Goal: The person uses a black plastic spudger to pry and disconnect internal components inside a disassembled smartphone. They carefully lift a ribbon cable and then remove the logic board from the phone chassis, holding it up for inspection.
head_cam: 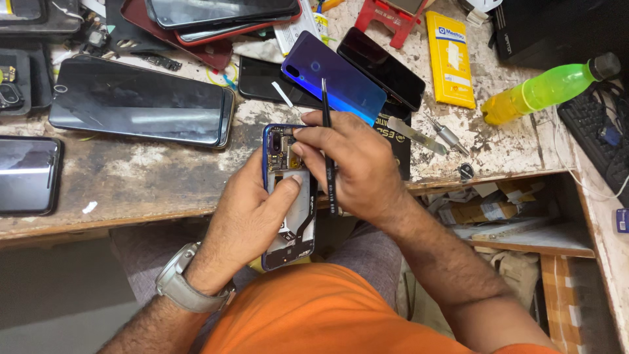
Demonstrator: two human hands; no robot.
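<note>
An opened blue phone (291,223) with its back cover off shows its circuit board and flex cable. My left hand (252,213) cradles it from the left over my lap, thumb pressed on the inner plate. My right hand (350,164) grips black tweezers (327,147), which stick up between the fingers, and its fingertips touch the phone's upper board near the camera. A blue-purple back cover (334,75) lies on the bench just beyond.
The worn workbench (151,177) carries several phones: a large dark one (141,101) at left, another at the left edge (26,174), a black one (380,65). A yellow package (451,59), a green bottle (547,88), a metal pry tool (416,134) and a keyboard (599,131) sit right.
</note>
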